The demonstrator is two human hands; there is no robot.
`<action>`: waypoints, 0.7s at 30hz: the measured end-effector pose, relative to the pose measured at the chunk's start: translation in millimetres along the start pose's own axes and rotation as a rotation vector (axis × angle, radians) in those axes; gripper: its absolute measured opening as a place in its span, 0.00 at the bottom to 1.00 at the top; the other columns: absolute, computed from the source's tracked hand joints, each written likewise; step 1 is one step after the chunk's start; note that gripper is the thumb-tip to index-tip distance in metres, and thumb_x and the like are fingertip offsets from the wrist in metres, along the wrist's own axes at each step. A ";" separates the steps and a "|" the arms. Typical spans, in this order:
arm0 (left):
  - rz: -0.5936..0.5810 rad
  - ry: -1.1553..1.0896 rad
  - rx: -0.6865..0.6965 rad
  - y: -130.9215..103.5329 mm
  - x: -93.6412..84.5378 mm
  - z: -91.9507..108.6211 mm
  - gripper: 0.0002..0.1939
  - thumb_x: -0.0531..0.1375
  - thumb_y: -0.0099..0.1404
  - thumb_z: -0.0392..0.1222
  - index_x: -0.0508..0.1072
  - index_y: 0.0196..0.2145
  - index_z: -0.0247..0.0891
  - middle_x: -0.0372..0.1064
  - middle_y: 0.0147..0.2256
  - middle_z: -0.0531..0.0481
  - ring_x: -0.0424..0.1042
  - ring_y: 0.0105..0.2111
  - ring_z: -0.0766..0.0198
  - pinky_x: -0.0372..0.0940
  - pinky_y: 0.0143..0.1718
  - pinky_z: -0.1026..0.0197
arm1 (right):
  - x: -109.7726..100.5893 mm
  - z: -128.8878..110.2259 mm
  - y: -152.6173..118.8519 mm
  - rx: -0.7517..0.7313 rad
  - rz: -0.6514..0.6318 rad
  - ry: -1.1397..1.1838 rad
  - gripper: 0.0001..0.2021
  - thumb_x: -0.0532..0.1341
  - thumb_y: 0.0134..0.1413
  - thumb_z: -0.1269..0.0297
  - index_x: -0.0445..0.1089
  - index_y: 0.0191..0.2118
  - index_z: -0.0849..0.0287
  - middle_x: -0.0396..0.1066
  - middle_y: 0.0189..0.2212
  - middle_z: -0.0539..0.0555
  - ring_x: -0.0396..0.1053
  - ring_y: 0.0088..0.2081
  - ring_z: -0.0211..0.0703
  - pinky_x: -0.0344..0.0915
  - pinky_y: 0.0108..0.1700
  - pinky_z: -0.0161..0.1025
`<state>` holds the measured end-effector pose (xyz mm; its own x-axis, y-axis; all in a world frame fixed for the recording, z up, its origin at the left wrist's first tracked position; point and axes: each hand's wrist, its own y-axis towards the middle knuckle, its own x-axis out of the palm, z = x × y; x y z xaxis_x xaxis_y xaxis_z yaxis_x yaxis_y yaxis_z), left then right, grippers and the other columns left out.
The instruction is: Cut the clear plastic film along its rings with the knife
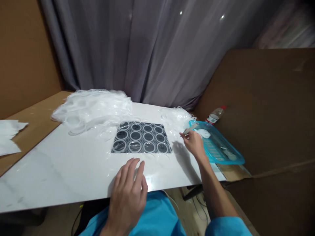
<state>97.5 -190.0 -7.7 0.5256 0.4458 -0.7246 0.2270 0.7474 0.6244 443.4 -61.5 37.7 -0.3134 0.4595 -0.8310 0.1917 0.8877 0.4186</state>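
Observation:
My left hand (129,193) rests at the table's near edge with its fingers stretched out, holding nothing. Just beyond its fingertips lies a dark rectangular sheet (142,136), patterned with rows of pale rings; a glossy clear film seems to cover it. To the right, my right hand (194,142) is raised over the table beside a blue plastic basket (235,161). Its thumb and fingers pinch a small, pale, flat strip (191,128), whose exact kind I cannot make out. A white round item (204,133) lies in the basket's near-left part, close to that hand.
A large heap of clear film with rings (95,106) covers the back left, and a smaller film pile (177,118) sits behind the sheet. A red-capped bottle (216,114) leans by the basket. White paper (11,136) lies far left. Cardboard walls (273,108) stand at both sides.

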 end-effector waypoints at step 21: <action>-0.437 -0.216 0.352 52.8 87.5 66.6 0.25 0.50 0.84 0.44 0.66 0.72 0.34 0.66 0.71 0.35 0.63 0.73 0.48 0.58 0.73 0.41 | 12.0 -3.6 -71.7 -0.037 -0.261 0.580 0.16 0.65 0.72 0.54 0.81 0.38 0.60 0.81 0.35 0.55 0.75 0.37 0.47 0.68 0.43 0.41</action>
<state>210.0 -144.3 -18.7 0.4692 -0.0037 -0.8831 0.6977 0.6146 0.3681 422.5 -119.5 -0.9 -0.8002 0.1597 -0.5781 0.0125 0.9681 0.2501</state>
